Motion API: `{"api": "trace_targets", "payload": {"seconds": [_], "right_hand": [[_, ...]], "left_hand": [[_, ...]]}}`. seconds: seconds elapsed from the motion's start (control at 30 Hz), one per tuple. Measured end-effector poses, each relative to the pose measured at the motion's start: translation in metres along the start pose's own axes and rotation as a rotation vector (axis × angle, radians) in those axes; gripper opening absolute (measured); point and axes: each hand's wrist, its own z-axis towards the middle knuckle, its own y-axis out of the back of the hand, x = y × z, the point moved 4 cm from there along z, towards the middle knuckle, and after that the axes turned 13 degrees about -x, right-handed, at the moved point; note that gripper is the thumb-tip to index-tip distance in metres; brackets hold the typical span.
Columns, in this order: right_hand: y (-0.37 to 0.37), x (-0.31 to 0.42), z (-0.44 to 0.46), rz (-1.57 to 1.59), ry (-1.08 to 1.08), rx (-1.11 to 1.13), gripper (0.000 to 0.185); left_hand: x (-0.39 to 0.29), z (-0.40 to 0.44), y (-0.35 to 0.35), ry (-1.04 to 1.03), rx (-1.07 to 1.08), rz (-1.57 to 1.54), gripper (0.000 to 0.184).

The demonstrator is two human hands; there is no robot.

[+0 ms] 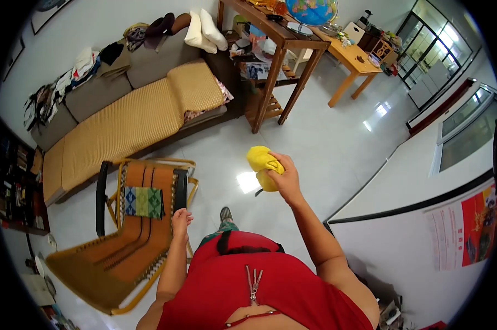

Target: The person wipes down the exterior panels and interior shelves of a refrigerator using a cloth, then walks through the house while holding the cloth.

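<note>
My right hand is closed around a bunched yellow cloth, held out in front of me above the shiny floor. Part of the cloth hangs below the fingers. My left hand is at the left of my body, beside the black armrest of an orange-brown folding chair. Its fingers are curled, and nothing shows in them. A green and blue patterned cloth lies across the chair.
A long sofa with woven mats and clothes stands at the left back. Beyond it are a tall wooden table bearing a globe and a lower wooden table. A white wall runs along the right.
</note>
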Motion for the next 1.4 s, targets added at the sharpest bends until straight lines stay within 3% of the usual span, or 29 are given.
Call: {"api": "trace_targets", "payload": {"seconds": [0.17, 0.4, 0.67, 0.8, 0.87, 0.93, 0.97, 1.1, 1.23, 1.4], "right_hand": [[0.006, -0.03, 0.122, -0.045, -0.047, -0.123, 0.046], [0.021, -0.062, 0.272, -0.063, -0.001, -0.268, 0.048], [-0.01, -0.09, 0.504, -0.143, 0.39, -0.414, 0.048], [-0.042, -0.108, 0.614, -0.375, 0.629, -0.459, 0.055], [-0.061, -0.142, 0.658, -0.628, 0.697, -0.345, 0.062], [-0.083, -0.193, 0.68, -0.955, 0.587, -0.183, 0.061], [-0.089, -0.206, 0.685, -0.896, 0.485, -0.2, 0.061], [-0.09, -0.166, 0.677, -0.807, 0.61, -0.324, 0.058], [-0.112, -0.153, 0.648, -0.532, 0.58, -0.158, 0.052], [-0.135, -0.148, 0.634, -0.365, 0.483, -0.086, 0.049]], "left_hand": [[-0.094, 0.102, -0.104, -0.145, 0.044, -0.01, 0.022], [-0.265, 0.164, -0.288, -0.394, 0.23, 0.048, 0.032], [-0.382, 0.231, -0.467, -0.531, 0.246, 0.015, 0.036], [-0.453, 0.253, -0.561, -0.742, 0.205, 0.079, 0.035], [-0.489, 0.257, -0.612, -0.794, 0.227, 0.089, 0.034], [-0.519, 0.268, -0.662, -0.98, 0.188, 0.095, 0.035], [-0.534, 0.274, -0.685, -1.035, 0.181, 0.133, 0.037], [-0.609, 0.261, -0.766, -1.353, 0.121, 0.308, 0.047], [-0.647, 0.285, -0.861, -1.659, 0.117, 0.316, 0.057], [-0.658, 0.305, -0.928, -1.684, 0.139, 0.653, 0.069]]}}
